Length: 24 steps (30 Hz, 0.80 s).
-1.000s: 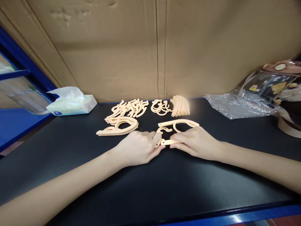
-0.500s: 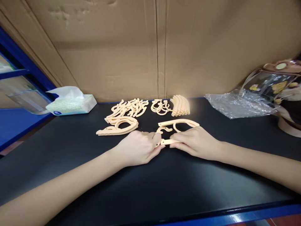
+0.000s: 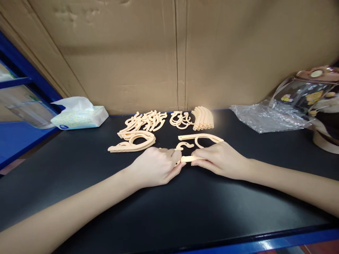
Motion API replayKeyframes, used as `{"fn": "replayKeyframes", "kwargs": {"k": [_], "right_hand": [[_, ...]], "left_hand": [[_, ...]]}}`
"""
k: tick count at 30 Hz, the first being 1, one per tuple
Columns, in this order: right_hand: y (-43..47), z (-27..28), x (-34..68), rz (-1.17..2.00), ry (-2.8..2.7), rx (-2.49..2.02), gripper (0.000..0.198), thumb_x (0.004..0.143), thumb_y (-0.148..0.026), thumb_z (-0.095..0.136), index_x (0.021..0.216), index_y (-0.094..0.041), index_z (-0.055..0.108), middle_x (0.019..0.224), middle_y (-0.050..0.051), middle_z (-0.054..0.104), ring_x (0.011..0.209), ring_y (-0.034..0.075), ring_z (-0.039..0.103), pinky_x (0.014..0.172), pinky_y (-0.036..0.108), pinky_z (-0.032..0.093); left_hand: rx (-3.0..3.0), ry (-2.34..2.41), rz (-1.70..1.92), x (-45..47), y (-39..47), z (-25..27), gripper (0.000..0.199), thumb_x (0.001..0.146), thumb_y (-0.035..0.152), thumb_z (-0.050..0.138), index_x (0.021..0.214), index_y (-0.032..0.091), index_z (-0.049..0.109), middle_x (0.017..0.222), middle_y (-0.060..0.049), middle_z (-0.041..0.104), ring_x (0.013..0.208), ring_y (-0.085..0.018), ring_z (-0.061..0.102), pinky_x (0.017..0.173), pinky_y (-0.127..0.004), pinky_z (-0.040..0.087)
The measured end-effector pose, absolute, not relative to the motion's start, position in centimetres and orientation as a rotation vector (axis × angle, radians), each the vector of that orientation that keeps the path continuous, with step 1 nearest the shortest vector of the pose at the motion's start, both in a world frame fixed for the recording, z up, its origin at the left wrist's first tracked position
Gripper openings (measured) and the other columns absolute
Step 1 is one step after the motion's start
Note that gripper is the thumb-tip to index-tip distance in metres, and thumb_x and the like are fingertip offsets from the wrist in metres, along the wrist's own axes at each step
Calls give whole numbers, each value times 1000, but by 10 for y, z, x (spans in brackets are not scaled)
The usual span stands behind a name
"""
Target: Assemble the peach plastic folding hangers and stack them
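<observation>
Close above the table's middle, my left hand is closed around a cream plastic folding-hanger part. Its curved hook sticks out past my fingers, and the rest is mostly hidden by them. My right hand pinches a cream hanger arm between thumb and fingers. The arm's left end meets the part at my left fingertips; whether they are joined I cannot tell. Just behind my right hand lies another hanger arm with a curved piece under it. Folded hangers lie stacked beyond my left hand.
Farther back on the black table are a heap of hanger pieces, several loose hooks and a row of curved arms. A tissue pack stands left. Clear plastic bag and bottle are right. Cardboard stands behind.
The hanger arm in my right hand has turned slightly, so the hole at its left end no longer shows. Both hands stay almost in the same place.
</observation>
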State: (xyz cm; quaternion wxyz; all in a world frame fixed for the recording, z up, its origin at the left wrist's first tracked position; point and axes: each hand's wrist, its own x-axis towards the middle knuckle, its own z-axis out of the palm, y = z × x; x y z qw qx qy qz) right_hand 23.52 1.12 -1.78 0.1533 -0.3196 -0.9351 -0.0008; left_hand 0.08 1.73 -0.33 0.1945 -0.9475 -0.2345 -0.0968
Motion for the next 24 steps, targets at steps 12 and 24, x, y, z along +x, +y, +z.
{"fn": "replayKeyframes", "kwargs": {"k": [12,24], "right_hand": [[9,-15,233,-57,-2685,-824,40,101,-38,30,85,-17,60,68,1,63,60,12,57,54,24,33],[14,-9,237,-157,-2284,-855,24,94,-28,47,81,-19,64,84,6,66,83,19,56,76,34,46]], "left_hand": [[-2758,-586,-270,0,18,-4,23,98,30,35,79,18,43,70,1,60,55,-14,59,49,-26,33],[-2654,-678,-312,1,16,-6,19,97,26,34,82,18,42,69,2,61,51,-13,60,44,-27,27]]}}
